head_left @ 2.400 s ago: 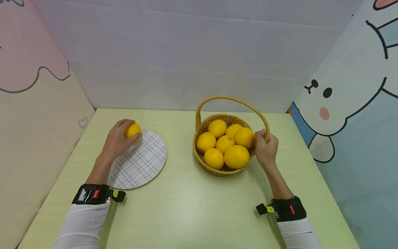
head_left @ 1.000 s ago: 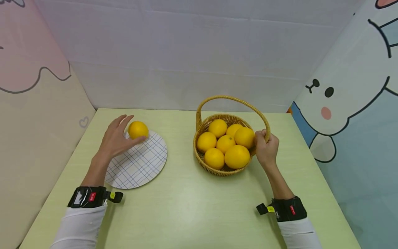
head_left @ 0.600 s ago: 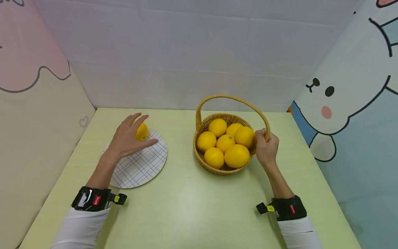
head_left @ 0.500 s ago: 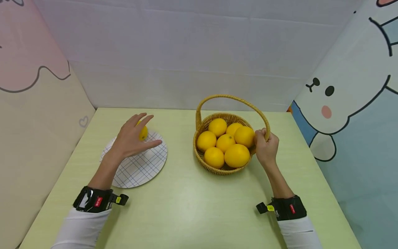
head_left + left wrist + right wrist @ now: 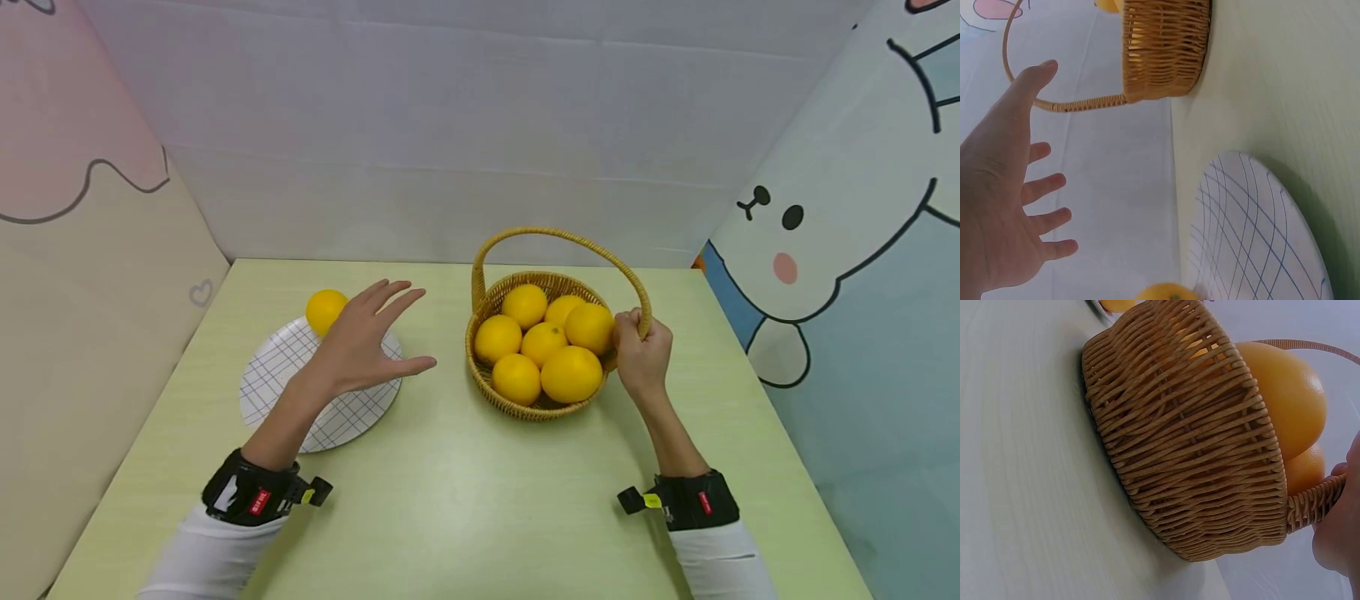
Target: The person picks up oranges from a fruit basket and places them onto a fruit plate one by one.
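My left hand (image 5: pixel 356 343) hovers over the right part of a white plate (image 5: pixel 273 375) with blue crossed lines, fingers spread and holding nothing. In the left wrist view, that hand's palm (image 5: pixel 997 206) faces the camera with the thumb apart from the fingers. One yellow-orange orange (image 5: pixel 325 310) rests at the plate's far side, partly behind the hand. My right hand (image 5: pixel 643 354) grips the right end of the tall arched handle (image 5: pixel 562 236) of a wicker basket (image 5: pixel 491 398). Several oranges (image 5: pixel 572 375) fill the basket, which stands on the table.
A pale green table (image 5: pixel 450 500) carries the plate at left and the basket right of centre. Behind rises a white cloth wall (image 5: pixel 465 150). Printed panels stand at both sides, the right one with a cartoon animal (image 5: pixel 817 242).
My left hand has let go of the orange, leaving it on the plate's far side, and moved right with fingers spread. The right hand and basket have stayed in place.
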The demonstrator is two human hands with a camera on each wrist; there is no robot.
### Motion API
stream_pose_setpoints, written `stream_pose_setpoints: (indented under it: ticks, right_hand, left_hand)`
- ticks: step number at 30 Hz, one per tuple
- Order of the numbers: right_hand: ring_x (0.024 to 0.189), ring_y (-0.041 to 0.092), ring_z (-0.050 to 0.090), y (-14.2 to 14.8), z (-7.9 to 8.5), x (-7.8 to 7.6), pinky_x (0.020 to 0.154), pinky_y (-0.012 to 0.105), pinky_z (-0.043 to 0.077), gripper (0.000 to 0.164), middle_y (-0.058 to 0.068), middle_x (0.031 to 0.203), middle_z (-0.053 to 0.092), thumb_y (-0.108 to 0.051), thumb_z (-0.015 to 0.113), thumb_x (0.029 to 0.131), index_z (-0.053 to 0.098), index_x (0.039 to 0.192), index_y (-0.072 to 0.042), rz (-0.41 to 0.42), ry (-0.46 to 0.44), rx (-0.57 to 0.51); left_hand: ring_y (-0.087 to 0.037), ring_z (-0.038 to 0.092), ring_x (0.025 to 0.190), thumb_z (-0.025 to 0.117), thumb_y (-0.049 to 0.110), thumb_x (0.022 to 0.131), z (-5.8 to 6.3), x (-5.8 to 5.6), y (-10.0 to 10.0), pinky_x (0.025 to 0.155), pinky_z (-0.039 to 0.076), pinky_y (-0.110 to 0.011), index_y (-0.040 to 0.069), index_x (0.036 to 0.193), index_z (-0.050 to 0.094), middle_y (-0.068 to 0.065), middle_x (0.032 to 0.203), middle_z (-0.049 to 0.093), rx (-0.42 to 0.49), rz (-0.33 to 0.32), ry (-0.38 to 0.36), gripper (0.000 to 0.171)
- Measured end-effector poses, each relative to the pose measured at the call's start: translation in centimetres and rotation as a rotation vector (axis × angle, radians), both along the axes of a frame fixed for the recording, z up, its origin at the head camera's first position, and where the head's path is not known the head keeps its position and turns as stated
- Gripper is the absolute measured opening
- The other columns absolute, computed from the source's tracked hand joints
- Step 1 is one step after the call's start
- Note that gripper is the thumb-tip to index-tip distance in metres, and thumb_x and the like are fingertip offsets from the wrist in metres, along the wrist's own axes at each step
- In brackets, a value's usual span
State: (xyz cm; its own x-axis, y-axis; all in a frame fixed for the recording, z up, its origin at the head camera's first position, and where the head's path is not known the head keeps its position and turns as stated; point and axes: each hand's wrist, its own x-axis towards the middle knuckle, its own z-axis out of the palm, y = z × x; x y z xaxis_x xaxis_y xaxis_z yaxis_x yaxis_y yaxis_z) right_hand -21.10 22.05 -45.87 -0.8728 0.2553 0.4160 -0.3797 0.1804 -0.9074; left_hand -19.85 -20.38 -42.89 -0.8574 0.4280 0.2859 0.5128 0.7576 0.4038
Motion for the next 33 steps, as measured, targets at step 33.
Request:
stream_pose_setpoints:
  ticks: [33]
  right_hand:
    - [0.048, 0.007, 0.032, -0.2, -0.4, -0.2, 0.045, 0.023, 0.022, 0.043, -0.009, 0.056, 0.038, 0.0, 0.054, 0.11, 0.04, 0.069, 0.003, 0.0, -0.001, -0.007]
  left_hand:
    - [-0.032, 0.052, 0.16, 0.084, 0.07, 0.092, 0.5, 0.7, 17.2, 0.135, 0.043, -0.051, 0.025, 0.167, 0.055, -0.007, 0.172, 0.055, -0.088, -0.406, 0.104, 0.092]
